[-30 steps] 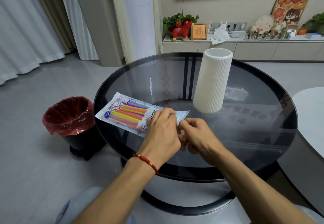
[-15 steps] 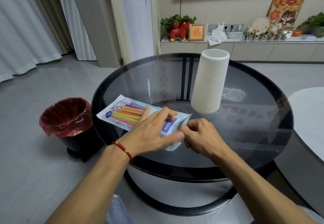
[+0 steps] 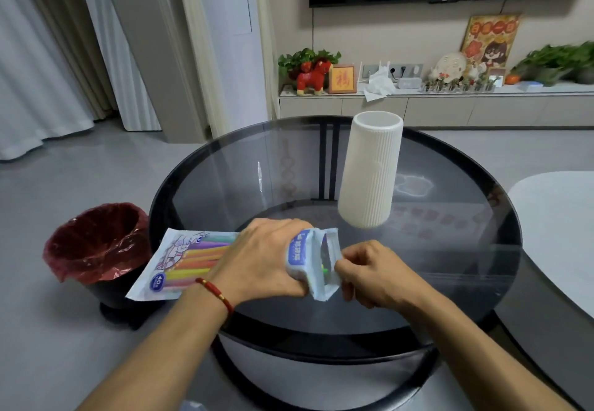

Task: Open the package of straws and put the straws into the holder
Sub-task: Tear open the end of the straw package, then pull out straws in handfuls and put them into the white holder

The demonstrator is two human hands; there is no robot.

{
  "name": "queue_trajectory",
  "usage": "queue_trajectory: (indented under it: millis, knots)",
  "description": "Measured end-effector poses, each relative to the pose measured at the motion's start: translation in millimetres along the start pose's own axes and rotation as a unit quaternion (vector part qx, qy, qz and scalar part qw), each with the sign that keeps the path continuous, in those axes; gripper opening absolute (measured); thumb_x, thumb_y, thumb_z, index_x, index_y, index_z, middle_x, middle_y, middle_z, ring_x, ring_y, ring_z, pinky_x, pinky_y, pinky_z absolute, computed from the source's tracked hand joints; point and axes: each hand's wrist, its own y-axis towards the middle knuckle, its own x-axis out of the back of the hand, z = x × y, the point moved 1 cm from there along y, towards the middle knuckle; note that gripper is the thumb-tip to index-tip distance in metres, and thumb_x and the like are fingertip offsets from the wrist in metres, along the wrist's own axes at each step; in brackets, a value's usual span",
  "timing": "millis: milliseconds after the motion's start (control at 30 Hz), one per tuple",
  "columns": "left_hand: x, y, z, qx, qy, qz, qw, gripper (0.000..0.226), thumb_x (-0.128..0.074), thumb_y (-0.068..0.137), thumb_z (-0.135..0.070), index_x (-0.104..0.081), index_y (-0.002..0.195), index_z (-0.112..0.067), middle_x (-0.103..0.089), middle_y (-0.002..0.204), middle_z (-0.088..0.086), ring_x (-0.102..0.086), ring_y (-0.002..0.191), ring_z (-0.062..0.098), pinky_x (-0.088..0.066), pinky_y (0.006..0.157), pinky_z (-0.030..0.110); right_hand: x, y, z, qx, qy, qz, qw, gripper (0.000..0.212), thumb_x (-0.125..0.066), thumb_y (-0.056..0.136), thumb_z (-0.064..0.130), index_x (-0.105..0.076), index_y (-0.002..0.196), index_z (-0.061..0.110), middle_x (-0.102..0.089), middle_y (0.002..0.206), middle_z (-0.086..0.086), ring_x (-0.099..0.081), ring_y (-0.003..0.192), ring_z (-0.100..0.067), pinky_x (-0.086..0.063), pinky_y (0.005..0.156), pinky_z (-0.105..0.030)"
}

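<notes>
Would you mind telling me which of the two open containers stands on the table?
The white ribbed holder stands on the glass table; the bin with the red liner sits on the floor, left of it.

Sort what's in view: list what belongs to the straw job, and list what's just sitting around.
Job: package of straws, pulled open at its end by left hand and right hand; white ribbed holder.

Bystanders: red-lined bin, glass table, red horse figure, tissue.
</notes>
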Motion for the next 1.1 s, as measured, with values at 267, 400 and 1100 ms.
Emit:
queue_trajectory:
  millis: [267,400,1100]
  knots:
    - [-1.2,-6.2,10.8,0.072,-0.004,0.004,0.997,0.064,-0.072,0.050,-0.061,-0.054,0.108,-0.042,-0.063,0.089,-0.020,-0.058,0.077,0.003,-0.048,0.077,0.030,-18.1,-8.4,11.0,0.139,-0.010,-0.101,0.985,0.009,-0.072,0.088,0.033,-0.077,0.095,0.029,-0.077,0.090,0.019,-0.064,0.050,-0.013,-0.053,0.055,-0.027]
    - [-3.6,-10.2,10.6,0.077,0.010,0.015,0.997,0.067,-0.069,0.050,-0.066,-0.048,0.110,-0.044,-0.058,0.093,-0.021,-0.055,0.078,0.002,-0.042,0.074,0.028,-18.6,-2.4,2.8,0.103,0.136,0.036,0.985,0.032,-0.063,0.093,0.033,-0.066,0.124,0.036,-0.082,0.102,0.009,-0.062,0.038,-0.024,-0.046,0.043,-0.019]
    - [-8.2,-14.9,-4.6,0.076,0.057,0.021,0.995,0.076,-0.057,0.062,-0.066,-0.039,0.132,-0.043,-0.059,0.110,-0.020,-0.055,0.102,0.008,-0.038,0.101,0.040,-12.7,15.7,-13.0,0.079,0.169,-0.131,0.974,0.012,-0.084,0.088,0.025,-0.078,0.091,0.015,-0.076,0.075,-0.011,-0.070,0.054,-0.026,-0.062,0.053,-0.041]
